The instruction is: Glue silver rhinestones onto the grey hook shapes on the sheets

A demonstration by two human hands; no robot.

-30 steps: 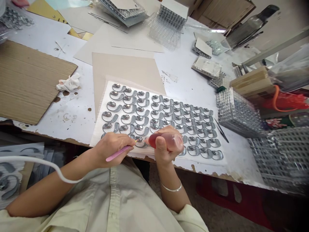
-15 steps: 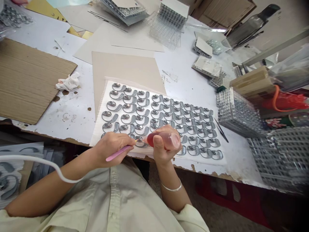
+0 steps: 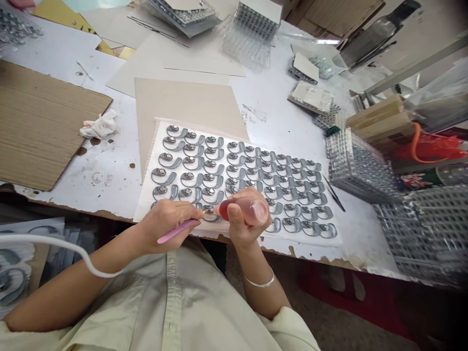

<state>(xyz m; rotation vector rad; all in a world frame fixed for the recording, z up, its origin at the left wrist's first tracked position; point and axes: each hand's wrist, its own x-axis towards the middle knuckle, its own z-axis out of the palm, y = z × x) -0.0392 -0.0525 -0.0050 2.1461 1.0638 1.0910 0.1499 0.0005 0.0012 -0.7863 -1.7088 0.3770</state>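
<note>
Left fingers (image 3: 181,213) are pinched together on a slim pink stick (image 3: 177,231), its tip right at a small silver disc piece (image 3: 209,210), while right fingers (image 3: 234,229) curl around a translucent red squeeze bulb (image 3: 243,209), nozzle just beside that same piece. The bulb looks soft, so I'd grip it mid-body. The pieces look light and fiddly, so I'd only take them by the edge. They're in rows on a white sheet (image 3: 145,209) at the table's (image 3: 120,197) near edge, over tan card (image 3: 186,105)

A chipped white worktable (image 3: 314,258) stands over a red stool (image 3: 343,292) on a speckled floor (image 3: 318,321).
</note>
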